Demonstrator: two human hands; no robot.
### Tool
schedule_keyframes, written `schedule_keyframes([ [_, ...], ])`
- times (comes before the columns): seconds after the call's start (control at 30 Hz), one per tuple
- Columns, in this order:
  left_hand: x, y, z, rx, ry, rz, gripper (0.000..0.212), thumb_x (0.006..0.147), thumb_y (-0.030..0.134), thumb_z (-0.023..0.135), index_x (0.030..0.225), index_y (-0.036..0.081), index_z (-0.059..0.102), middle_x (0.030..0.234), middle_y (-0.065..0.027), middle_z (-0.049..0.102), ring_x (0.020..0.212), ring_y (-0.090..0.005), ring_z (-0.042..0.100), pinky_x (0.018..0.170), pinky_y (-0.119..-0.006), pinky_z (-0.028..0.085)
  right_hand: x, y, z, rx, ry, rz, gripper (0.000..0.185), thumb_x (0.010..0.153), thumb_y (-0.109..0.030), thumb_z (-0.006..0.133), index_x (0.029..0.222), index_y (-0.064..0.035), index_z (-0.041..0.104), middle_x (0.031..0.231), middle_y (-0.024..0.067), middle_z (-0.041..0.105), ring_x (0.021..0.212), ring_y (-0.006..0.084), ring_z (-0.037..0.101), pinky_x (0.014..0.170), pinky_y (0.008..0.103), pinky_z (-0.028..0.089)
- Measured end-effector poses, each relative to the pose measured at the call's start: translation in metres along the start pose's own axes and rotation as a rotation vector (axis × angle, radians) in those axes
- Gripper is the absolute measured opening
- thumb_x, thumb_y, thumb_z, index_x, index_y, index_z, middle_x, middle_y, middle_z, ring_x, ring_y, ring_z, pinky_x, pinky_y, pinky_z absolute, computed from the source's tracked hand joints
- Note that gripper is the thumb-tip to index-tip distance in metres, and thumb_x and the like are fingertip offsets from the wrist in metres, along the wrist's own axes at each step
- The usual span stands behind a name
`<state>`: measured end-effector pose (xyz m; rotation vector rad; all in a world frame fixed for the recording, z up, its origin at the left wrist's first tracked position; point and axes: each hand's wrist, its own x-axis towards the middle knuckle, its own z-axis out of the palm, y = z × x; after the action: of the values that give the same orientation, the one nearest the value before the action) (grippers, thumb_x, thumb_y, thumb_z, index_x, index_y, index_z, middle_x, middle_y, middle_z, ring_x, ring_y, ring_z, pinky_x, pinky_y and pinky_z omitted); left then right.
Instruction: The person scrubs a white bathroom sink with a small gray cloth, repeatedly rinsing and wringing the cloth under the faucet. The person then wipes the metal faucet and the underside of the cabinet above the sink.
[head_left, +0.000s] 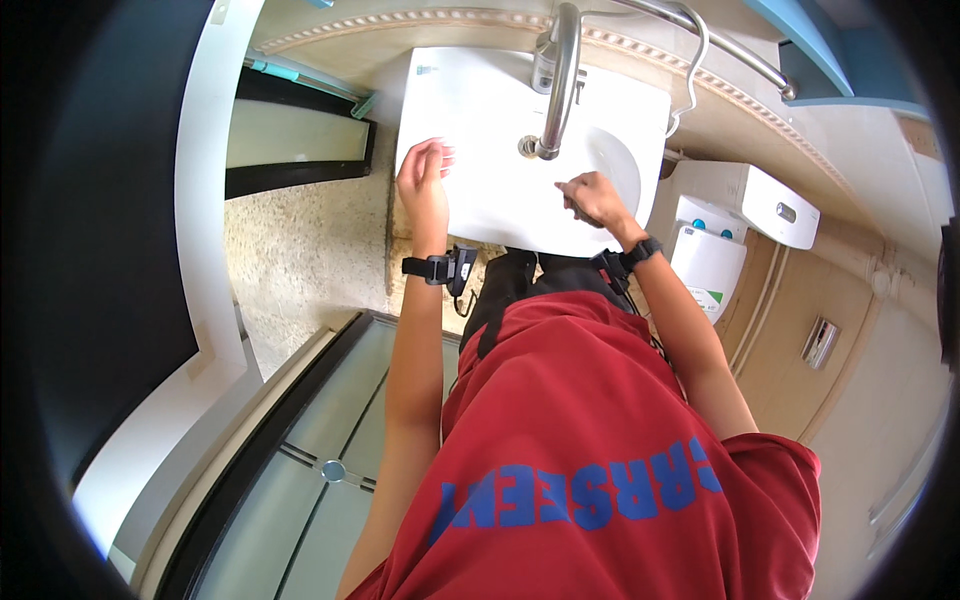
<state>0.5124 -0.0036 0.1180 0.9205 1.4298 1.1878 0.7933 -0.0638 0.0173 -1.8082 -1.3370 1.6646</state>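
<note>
A white washbasin (480, 202) lies before me, with a tall curved metal faucet (564, 82) reaching over its drain (529, 146). My left hand (427, 171) is over the basin's left edge, palm turned inward, fingers loosely bent, with nothing seen in it. Over the right part of the basin is my right hand (592, 199), its fingers curled and the index finger pointing towards the left; whether something small is inside the curl cannot be told. A pump bottle (544, 64) stands behind the basin's bowl, beside the faucet. Black straps with small devices sit on both wrists.
Right of the basin are a white toilet tank (757, 196) and a toilet with a white lid (705, 262). A metal rail (720, 45) and a blue shelf (862, 60) are at the upper right. A glass-panelled door (330, 420) stands lower left, near a dark doorway.
</note>
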Motion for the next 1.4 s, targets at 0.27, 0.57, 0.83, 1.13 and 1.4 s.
schedule_keyframes([
  [0.27, 0.013, -0.005, 0.023, 0.190, 0.069, 0.264, 0.016, 0.094, 0.013, 0.065, 0.104, 0.002, 0.069, 0.093, -0.0105, 0.073, 0.084, -0.0212, 0.070, 0.077, -0.033, 0.054, -0.088, -0.134, 0.005, -0.104, -0.131, -0.320, 0.023, 0.081, -0.013, 0.079, 0.103, -0.0065, 0.076, 0.092, 0.0098, 0.072, 0.077, 0.0202, 0.066, 0.075, 0.0333, 0.052],
  [0.57, 0.021, 0.004, 0.043, 0.380, 0.094, 0.277, 0.014, 0.093, 0.011, 0.064, 0.103, 0.003, 0.070, 0.098, -0.0114, 0.074, 0.091, -0.0264, 0.071, 0.084, -0.035, 0.054, -0.108, -0.188, 0.052, -0.103, 0.081, -0.626, 0.033, 0.077, -0.012, 0.080, 0.107, -0.0092, 0.070, 0.098, 0.0089, 0.071, 0.087, 0.0303, 0.070, 0.078, 0.0383, 0.056],
  [0.83, 0.034, -0.016, 0.041, 0.239, 0.079, 0.222, 0.016, 0.091, 0.011, 0.063, 0.102, 0.003, 0.071, 0.097, -0.0112, 0.074, 0.090, -0.0265, 0.070, 0.084, -0.036, 0.054, -0.106, -0.179, 0.064, -0.010, 0.029, -0.603, 0.035, 0.076, -0.012, 0.080, 0.109, -0.0073, 0.068, 0.101, 0.0113, 0.071, 0.090, 0.0320, 0.070, 0.081, 0.0389, 0.057],
  [1.13, 0.038, -0.031, 0.039, -0.479, 0.036, -0.470, 0.041, 0.100, 0.027, 0.055, 0.128, -0.001, 0.058, 0.119, -0.0149, 0.063, 0.098, -0.0241, 0.061, 0.087, -0.037, 0.053, -0.115, -0.189, 0.060, -0.269, 0.028, -0.586, 0.036, 0.078, -0.011, 0.075, 0.114, -0.0037, 0.070, 0.107, 0.0136, 0.072, 0.091, 0.0330, 0.071, 0.082, 0.0386, 0.057],
  [1.4, 0.015, -0.014, 0.040, -0.209, -0.029, -0.269, 0.033, 0.097, 0.026, 0.059, 0.119, 0.000, 0.062, 0.104, -0.0105, 0.067, 0.089, -0.0212, 0.064, 0.078, -0.035, 0.053, -0.071, -0.193, 0.036, -0.175, 0.023, -0.344, 0.027, 0.080, -0.028, 0.072, 0.096, -0.0070, 0.079, 0.079, 0.0199, 0.072, 0.076, 0.0384, 0.071, 0.076, 0.0426, 0.056],
])
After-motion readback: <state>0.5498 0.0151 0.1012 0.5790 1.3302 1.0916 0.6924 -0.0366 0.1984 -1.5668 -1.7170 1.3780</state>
